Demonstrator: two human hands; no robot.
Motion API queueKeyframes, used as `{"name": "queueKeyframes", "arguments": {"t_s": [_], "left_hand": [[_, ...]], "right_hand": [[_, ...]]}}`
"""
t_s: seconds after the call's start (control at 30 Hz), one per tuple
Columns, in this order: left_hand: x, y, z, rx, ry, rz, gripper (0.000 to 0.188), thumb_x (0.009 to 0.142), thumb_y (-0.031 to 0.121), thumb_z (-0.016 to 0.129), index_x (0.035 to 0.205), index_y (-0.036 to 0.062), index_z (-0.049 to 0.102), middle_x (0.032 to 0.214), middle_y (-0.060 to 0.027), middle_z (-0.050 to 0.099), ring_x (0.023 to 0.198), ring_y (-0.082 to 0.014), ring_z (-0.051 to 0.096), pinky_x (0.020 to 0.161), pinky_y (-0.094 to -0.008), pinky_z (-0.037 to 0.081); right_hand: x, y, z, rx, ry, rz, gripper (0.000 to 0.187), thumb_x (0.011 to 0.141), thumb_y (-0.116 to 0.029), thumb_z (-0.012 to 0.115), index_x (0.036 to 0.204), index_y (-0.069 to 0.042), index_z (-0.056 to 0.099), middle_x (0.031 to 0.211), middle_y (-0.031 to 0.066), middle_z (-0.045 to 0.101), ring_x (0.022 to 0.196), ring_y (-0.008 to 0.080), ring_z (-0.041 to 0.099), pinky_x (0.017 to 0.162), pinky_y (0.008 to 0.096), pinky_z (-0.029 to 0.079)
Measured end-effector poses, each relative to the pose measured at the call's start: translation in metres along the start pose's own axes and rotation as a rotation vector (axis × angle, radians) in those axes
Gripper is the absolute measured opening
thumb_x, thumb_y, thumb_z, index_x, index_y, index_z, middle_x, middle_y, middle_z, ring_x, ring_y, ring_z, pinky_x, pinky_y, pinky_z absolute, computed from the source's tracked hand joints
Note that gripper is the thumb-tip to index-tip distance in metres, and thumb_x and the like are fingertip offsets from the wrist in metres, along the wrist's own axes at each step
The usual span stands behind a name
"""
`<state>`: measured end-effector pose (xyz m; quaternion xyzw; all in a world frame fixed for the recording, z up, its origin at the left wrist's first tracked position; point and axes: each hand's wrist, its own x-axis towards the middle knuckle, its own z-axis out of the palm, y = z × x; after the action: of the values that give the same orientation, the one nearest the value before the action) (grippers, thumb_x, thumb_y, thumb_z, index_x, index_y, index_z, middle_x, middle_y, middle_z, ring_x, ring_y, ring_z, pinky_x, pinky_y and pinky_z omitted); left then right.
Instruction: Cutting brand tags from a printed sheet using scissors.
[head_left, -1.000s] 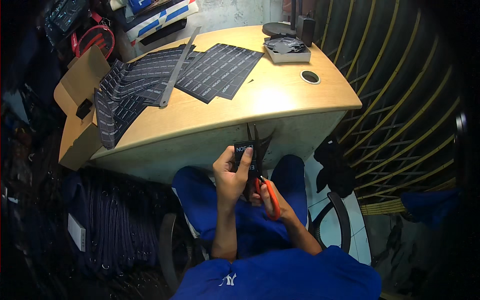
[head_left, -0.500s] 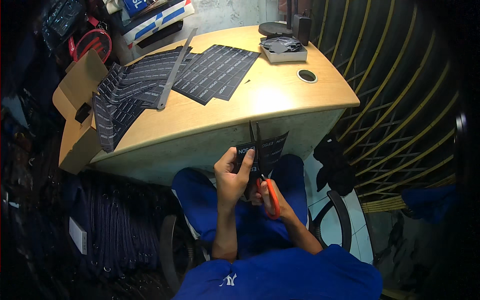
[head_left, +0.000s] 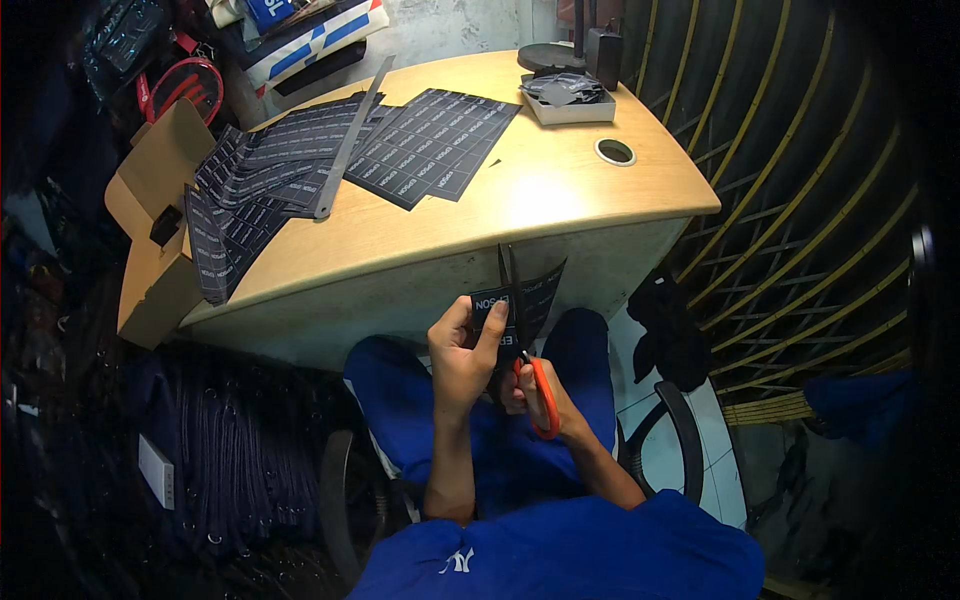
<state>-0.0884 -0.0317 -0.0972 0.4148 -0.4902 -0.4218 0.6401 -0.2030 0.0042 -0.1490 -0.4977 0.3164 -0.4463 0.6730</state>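
Above my lap, just short of the table's near edge, my left hand (head_left: 465, 350) pinches a small black printed sheet (head_left: 538, 296) between thumb and fingers. In my right hand (head_left: 545, 392) is a pair of scissors (head_left: 545, 400) with orange handles and dark blades pointing away from me. The blades lie across the sheet close to my left thumb, nearly closed on it, and the sheet's right part bends away beyond them. My left hand covers some of the sheet, and the fingers inside the handles are partly hidden.
On the wooden table (head_left: 560, 200) lie larger black printed sheets (head_left: 435, 145), a steel ruler (head_left: 350, 145), a roll of tape (head_left: 614, 152) and a white tray of cut black pieces (head_left: 568, 100). An open cardboard box (head_left: 150, 270) stands left. Chair armrests (head_left: 680, 435) flank me.
The scissor blades have come closer together on the sheet. Its right part has folded inward and turned more edge-on. My left hand has hardly moved.
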Motion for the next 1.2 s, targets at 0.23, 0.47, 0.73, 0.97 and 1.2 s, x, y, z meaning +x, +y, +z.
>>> {"name": "queueKeyframes", "arguments": {"t_s": [0.23, 0.47, 0.73, 0.97, 1.2], "left_hand": [[0.0, -0.002, -0.007, -0.077, -0.044, -0.059, 0.011, 0.088, 0.008, 0.061, 0.083, 0.0002, 0.055, 0.069, 0.0011, 0.057, 0.062, -0.0006, 0.049, 0.053, -0.0172, 0.041], [0.001, -0.003, -0.006, -0.125, -0.041, -0.037, 0.016, 0.085, 0.007, 0.064, 0.095, -0.0027, 0.056, 0.08, -0.0042, 0.061, 0.068, -0.0036, 0.055, 0.059, -0.0176, 0.047], [0.002, -0.004, -0.011, -0.097, -0.094, -0.009, 0.017, 0.085, 0.012, 0.066, 0.091, -0.0012, 0.057, 0.073, -0.0001, 0.059, 0.064, -0.0013, 0.052, 0.055, -0.0163, 0.043], [0.002, -0.004, -0.009, -0.11, -0.064, -0.02, 0.016, 0.086, 0.014, 0.064, 0.084, 0.0013, 0.056, 0.069, 0.0017, 0.057, 0.061, -0.0006, 0.049, 0.053, -0.0169, 0.04], [0.003, -0.006, -0.008, -0.116, -0.066, -0.025, 0.016, 0.086, 0.015, 0.064, 0.081, 0.0027, 0.054, 0.067, 0.0024, 0.056, 0.06, -0.0004, 0.048, 0.053, -0.0172, 0.04]], "right_hand": [[0.001, 0.0, -0.001, 0.016, -0.039, 0.014, 0.06, 0.083, -0.067, 0.042, 0.073, -0.008, 0.04, 0.059, -0.0051, 0.034, 0.049, 0.0042, 0.032, 0.042, 0.0198, 0.026], [0.0, -0.003, -0.002, 0.036, -0.064, 0.044, 0.055, 0.085, -0.063, 0.044, 0.078, -0.009, 0.041, 0.059, -0.0054, 0.036, 0.05, 0.0039, 0.034, 0.044, 0.0197, 0.029], [0.001, -0.006, 0.002, -0.038, -0.047, -0.003, 0.059, 0.083, -0.067, 0.044, 0.071, -0.009, 0.039, 0.057, -0.0041, 0.035, 0.047, 0.0047, 0.031, 0.042, 0.0202, 0.026], [-0.001, -0.006, -0.001, 0.016, -0.089, 0.027, 0.048, 0.087, -0.056, 0.048, 0.077, -0.01, 0.041, 0.06, -0.0065, 0.035, 0.052, 0.0034, 0.033, 0.045, 0.0191, 0.028], [-0.002, 0.0, -0.004, -0.008, -0.071, 0.036, 0.05, 0.088, -0.056, 0.048, 0.076, -0.008, 0.041, 0.06, -0.0049, 0.04, 0.051, 0.0034, 0.037, 0.044, 0.0194, 0.031]]}}
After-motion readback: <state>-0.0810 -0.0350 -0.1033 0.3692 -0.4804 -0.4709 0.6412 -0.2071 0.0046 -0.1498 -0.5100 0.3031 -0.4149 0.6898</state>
